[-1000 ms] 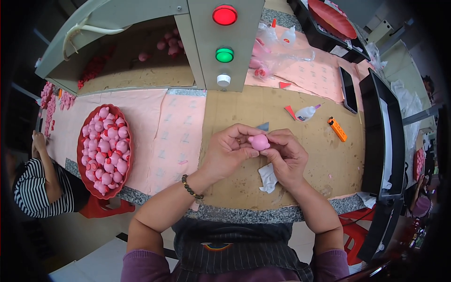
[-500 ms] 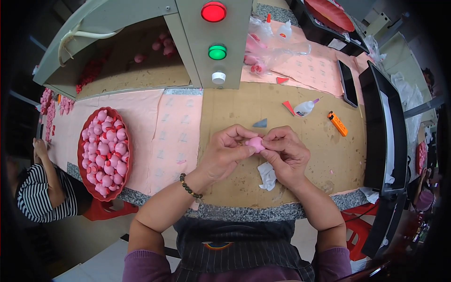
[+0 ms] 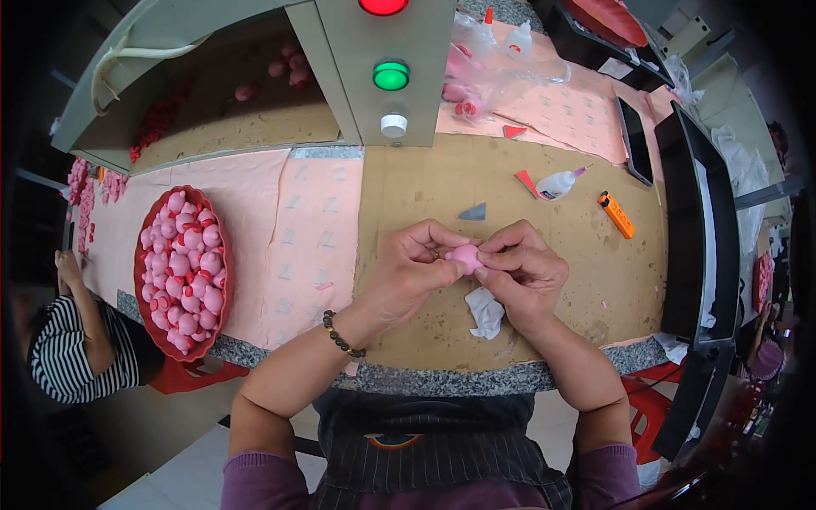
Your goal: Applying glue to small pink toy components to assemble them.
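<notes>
Both my hands meet over the brown cardboard sheet, pinching a small rounded pink figure between them. My left hand grips its left side with thumb and fingers. On its right side, the fingertips of my right hand press against it; whether they hold a smaller part is hidden. A crumpled white tissue lies just below my hands. Beyond them rests a grey triangular piece. Off to the left stands a red scalloped tray heaped with pink figures that have red parts.
A grey machine housing with lit buttons stands at the back left. A glue bottle, an orange lighter or cutter-like tool and a phone-like black slab lie to the right, beside a black bin. Another person sits far left.
My view has shifted slightly, so the machine and tray appear a little displaced. My hands keep their pinch on the pink figure, with the right fingers slightly repositioned.
</notes>
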`<state>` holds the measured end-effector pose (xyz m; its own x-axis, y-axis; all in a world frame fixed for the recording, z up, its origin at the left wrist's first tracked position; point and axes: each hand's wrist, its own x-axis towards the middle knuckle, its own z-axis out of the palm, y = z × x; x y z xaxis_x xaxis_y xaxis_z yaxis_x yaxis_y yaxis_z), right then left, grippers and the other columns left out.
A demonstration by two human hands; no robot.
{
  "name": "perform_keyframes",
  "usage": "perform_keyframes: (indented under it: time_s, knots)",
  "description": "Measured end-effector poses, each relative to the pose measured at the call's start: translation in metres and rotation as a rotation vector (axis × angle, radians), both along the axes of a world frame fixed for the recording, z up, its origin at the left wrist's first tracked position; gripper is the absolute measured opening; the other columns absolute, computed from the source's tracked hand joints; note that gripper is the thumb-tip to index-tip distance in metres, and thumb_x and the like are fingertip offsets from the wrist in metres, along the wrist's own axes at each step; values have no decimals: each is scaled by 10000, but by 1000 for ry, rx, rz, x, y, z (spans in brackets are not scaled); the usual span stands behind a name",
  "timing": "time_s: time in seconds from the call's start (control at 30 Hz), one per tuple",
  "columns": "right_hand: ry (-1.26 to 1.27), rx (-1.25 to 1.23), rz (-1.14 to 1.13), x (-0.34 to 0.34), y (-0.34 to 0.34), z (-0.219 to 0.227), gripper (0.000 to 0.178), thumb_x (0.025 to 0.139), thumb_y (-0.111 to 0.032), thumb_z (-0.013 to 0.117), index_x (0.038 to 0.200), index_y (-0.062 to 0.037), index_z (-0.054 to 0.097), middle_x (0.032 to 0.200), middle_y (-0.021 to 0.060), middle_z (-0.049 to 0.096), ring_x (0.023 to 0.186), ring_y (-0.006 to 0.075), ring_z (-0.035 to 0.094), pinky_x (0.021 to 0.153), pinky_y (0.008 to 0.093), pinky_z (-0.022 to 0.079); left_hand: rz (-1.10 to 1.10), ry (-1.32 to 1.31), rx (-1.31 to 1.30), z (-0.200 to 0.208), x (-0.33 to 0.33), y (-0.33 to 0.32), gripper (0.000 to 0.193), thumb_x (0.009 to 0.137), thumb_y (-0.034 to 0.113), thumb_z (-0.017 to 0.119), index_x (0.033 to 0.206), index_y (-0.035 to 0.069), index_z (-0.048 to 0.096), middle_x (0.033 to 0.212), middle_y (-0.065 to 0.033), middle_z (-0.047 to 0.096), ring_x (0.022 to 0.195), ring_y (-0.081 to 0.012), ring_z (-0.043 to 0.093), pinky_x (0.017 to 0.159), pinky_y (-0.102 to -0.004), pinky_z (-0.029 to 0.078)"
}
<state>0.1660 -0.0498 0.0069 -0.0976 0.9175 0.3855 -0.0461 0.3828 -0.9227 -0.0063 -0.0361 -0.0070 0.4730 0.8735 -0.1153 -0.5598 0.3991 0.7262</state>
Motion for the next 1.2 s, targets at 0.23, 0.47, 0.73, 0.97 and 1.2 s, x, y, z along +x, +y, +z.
perform_keyframes:
  time_s: [0.23,0.47,0.73,0.97,1.2]
  knots:
    - [-23,11,-9,0,0,2,96,694,100,639,758,31,655,846,118,595,732,120,562,590,219,440,-6,9,-13,2,-1,0,244,758,-82,553,998,-42,564,1072,-158,612,981,-162,584,908,-305,445]
    - [177,-15,5,-8,4,-3,203,736,127,620,924,52,615,988,108,531,794,118,556,624,223,451,44,-84,76,0,2,3,276,769,-104,554,1018,12,576,1150,-150,571,1028,-164,560,940,-305,424]
    - [128,-79,36,-1,5,0,213,762,100,626,969,75,581,995,125,490,829,148,564,687,248,493,-60,-109,19,-1,1,6,256,810,-40,609,1052,20,549,1124,-114,570,1052,-183,560,933,-311,454]
    - [-165,19,62,11,10,8,164,796,85,579,955,54,607,908,98,538,814,137,554,678,238,470,-65,-133,68,-2,0,6,280,810,-83,587,1073,-4,536,1099,-127,578,957,-197,605,850,-330,519]
    - [-584,144,-205,12,30,2,230,768,58,585,988,-8,605,918,108,522,829,212,517,697,284,427,40,78,132,6,-3,9,395,759,-116,618,1118,21,525,1139,-158,570,971,-286,617,852,-365,531]
